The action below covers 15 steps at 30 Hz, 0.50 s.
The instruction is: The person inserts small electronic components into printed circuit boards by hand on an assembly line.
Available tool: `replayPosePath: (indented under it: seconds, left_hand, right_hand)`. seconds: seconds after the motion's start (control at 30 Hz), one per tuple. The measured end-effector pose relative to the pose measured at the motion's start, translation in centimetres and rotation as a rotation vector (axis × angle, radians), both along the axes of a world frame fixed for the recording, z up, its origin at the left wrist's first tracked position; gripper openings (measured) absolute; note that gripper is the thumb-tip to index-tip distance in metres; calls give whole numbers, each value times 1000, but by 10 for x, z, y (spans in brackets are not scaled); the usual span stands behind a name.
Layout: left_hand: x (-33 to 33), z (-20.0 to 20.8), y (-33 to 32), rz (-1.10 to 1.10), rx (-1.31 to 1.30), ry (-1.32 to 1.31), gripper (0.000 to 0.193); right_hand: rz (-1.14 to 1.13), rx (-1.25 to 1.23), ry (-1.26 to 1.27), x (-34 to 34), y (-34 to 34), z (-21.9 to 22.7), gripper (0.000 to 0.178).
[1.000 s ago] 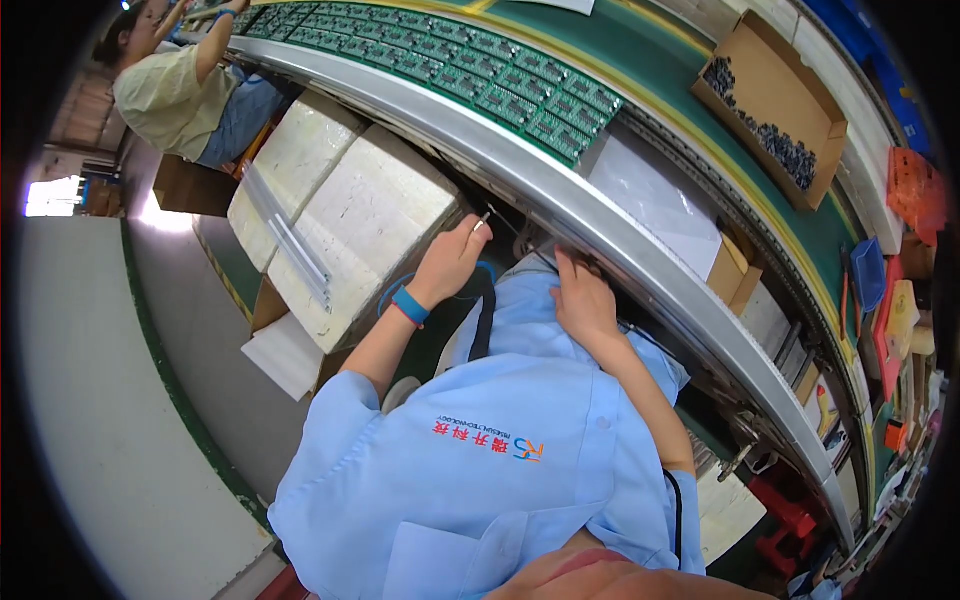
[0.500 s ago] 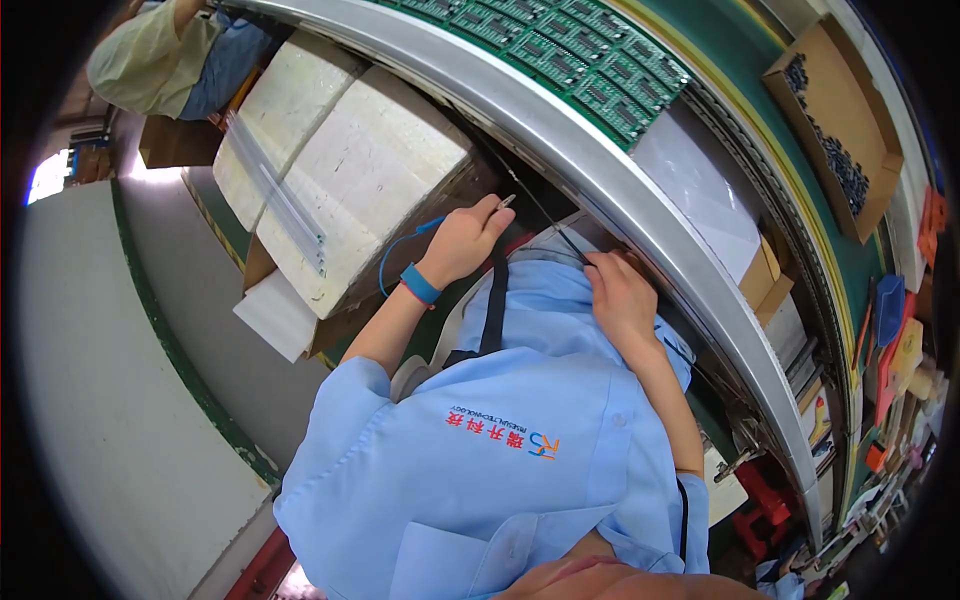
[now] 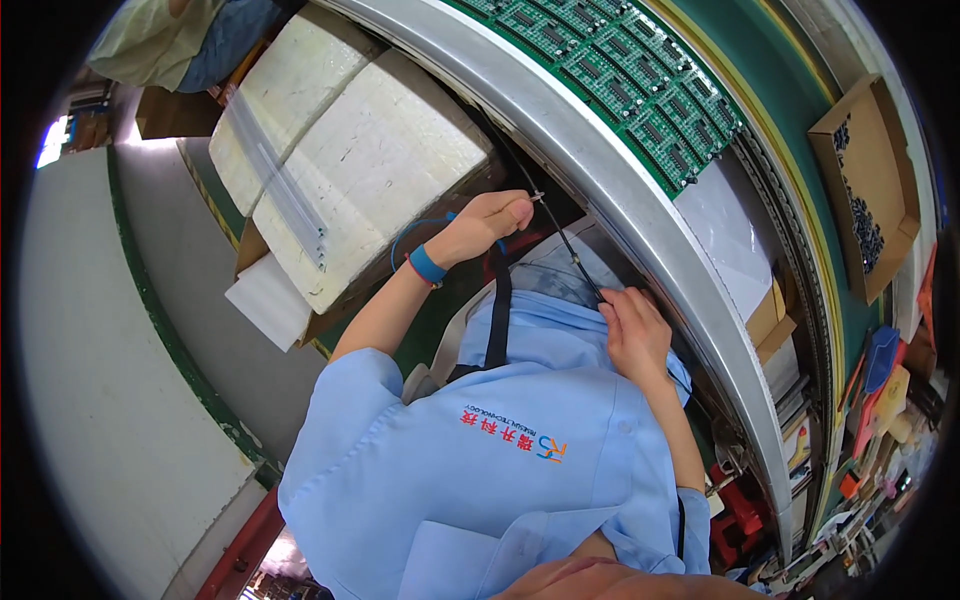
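Observation:
My left hand (image 3: 488, 224) is closed on a small metal clip (image 3: 537, 197), whose tip meets a thin black cable (image 3: 560, 232). Whether the clip's jaws grip the cable is too small to tell. A blue wrist strap (image 3: 428, 265) circles my left wrist, and a thin blue cord (image 3: 410, 237) loops out beside that hand. My right hand (image 3: 638, 332) pinches the same cable lower down, just under the bench edge, above my lap. Between the two hands the cable runs slanting, with a small light spot on it.
A curved metal bench rail (image 3: 620, 190) passes close above both hands. Green circuit boards (image 3: 640, 85) lie beyond it. White foam boxes (image 3: 370, 165) with clear plastic tubes (image 3: 275, 185) stand at left. On the right are a cardboard tray (image 3: 875, 190) of small dark parts and several tools.
My left hand has moved right with the clip, which now meets the cable. My right hand still pinches the cable, and more of it shows between my hands. The whole view has shifted slightly.

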<state>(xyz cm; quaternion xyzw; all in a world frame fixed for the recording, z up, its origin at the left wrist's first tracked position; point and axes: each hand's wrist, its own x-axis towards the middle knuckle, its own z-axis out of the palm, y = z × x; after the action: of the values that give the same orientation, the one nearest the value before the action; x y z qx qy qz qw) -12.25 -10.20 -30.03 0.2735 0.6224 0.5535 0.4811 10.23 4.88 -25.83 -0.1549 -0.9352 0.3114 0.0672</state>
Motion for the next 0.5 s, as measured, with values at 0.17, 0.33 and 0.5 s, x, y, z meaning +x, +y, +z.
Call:
replayPosePath:
  seconds: [0.17, 0.33, 0.5]
  left_hand:
    - [-1, 6, -1, -24, 11, 42, 40]
    - [1, 9, 1, -16, -73, -23, 40]
    - [-5, 8, 21, -74, -109, 27, 37]
  right_hand:
    - [-116, -11, 19, 4, -1, -3, 12]
    - [-80, -18, 53, 5, 0, 3, 12]
    - [23, 22, 3, 7, 5, 8, 20]
